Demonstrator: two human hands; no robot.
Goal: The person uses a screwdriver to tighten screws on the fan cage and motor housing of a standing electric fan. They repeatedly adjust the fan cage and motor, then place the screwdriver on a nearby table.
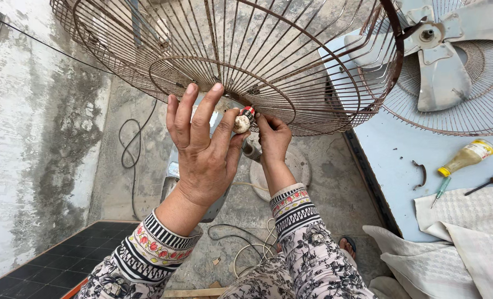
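Note:
A large rusty wire fan guard point(291, 50) fills the upper middle of the view, tilted with its open side toward me. My left hand point(202, 149) is raised against its inner ring, fingers spread upward, touching the wires. My right hand point(271, 138) is closed on the wires at the ring's lower edge, beside a small red, white and black knob point(245, 119) that sits between the two hands. Both sleeves are patterned with flowers and stripes.
A pale blue table point(393, 166) stands at right, bearing a fan blade and rear guard point(451, 61), a yellow oil bottle point(468, 156), screwdrivers point(440, 191), a small hook and white cloths point(468, 232). Cables point(131, 149) lie on the concrete floor below. Dark tiles are at bottom left.

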